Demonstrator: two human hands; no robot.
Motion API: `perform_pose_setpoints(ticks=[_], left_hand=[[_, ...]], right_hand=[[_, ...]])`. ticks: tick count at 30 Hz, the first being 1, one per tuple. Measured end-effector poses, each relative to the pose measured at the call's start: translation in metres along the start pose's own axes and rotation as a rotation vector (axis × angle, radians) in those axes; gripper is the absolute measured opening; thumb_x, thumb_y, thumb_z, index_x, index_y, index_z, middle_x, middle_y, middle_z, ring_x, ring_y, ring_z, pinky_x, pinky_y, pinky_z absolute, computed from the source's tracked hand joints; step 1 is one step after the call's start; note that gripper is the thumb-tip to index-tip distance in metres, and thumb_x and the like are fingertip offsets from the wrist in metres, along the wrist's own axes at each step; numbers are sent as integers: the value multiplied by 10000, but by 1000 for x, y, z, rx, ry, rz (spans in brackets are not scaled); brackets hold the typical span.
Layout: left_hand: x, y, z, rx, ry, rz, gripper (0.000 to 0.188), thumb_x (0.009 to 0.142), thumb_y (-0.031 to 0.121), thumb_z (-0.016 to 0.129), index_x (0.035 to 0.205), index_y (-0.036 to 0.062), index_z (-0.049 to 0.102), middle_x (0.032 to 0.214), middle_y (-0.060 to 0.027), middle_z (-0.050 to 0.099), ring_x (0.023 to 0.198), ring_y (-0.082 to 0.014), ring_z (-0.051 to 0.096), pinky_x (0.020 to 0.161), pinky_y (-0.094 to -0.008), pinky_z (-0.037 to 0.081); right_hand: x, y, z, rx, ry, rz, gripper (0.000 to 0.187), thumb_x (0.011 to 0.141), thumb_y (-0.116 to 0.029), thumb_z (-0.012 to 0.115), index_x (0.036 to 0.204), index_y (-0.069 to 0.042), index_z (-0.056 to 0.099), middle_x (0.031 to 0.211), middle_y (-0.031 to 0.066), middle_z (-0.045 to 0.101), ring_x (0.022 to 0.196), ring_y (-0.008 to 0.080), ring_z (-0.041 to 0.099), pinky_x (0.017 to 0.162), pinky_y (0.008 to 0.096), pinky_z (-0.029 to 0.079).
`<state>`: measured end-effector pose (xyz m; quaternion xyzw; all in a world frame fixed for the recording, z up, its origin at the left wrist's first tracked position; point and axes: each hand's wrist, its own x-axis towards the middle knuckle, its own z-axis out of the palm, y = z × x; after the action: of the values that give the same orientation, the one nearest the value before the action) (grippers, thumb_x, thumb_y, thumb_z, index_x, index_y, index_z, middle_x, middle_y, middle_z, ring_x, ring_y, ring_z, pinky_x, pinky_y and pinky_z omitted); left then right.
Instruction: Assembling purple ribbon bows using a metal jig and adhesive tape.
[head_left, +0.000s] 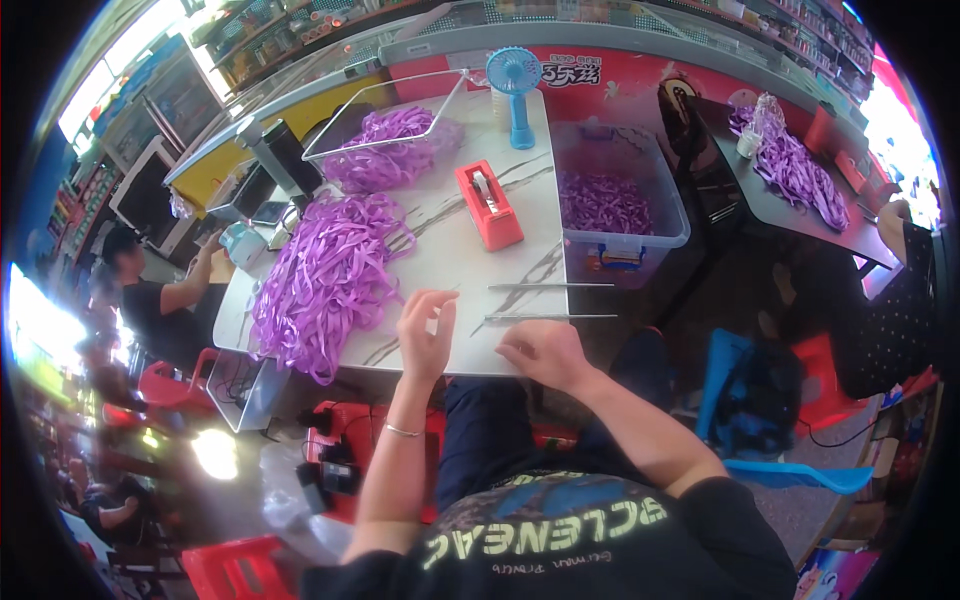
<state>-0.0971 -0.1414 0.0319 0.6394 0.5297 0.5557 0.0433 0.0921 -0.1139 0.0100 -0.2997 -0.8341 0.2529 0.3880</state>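
Over the near edge of the marble-patterned table [430,245], my left hand [425,335] is closed, with thumb and fingertips drawn together. My right hand [548,352] is at its right, lower down, fingers curled in. Whatever either hand pinches is too small to make out. A large heap of purple ribbon strips [325,275] lies left of my left hand. Two thin metal rods [550,286] lie beyond my right hand, their ends sticking out past the table's right edge. Farther back stands a red tape dispenser [488,208].
A white wire-frame basket [385,88] at the back holds more purple strips, beside a blue handheld fan [516,95]. Right of the table, a clear plastic bin [665,215] contains purple pieces. Another table [715,120] carries a purple bundle; people sit at both sides.
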Motion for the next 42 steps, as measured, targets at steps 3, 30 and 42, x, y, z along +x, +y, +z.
perform_pose_setpoints(ticks=[3,30,42], left_hand=[[-6,-15,10,-36,-45,-131,91,806,63,548,829,14,621,799,-77,604,623,-148,513,537,-242,391],[-6,-37,18,-90,-226,-240,179,795,151,591,758,-22,613,623,-43,538,533,-79,446,490,-233,349],[3,-25,22,42,-367,-312,189,777,225,593,759,41,630,694,-98,595,573,-206,551,541,-317,421]], right_hand=[[-1,0,2,-5,19,-19,106,712,-193,663,727,-93,633,650,70,594,575,233,575,512,311,434],[-164,52,25,50,-385,468,165,760,-207,608,816,-52,609,794,123,591,754,279,584,655,349,469],[-239,188,135,-50,-1124,572,594,624,-215,627,1188,-92,489,1144,187,528,1036,299,530,835,373,450]])
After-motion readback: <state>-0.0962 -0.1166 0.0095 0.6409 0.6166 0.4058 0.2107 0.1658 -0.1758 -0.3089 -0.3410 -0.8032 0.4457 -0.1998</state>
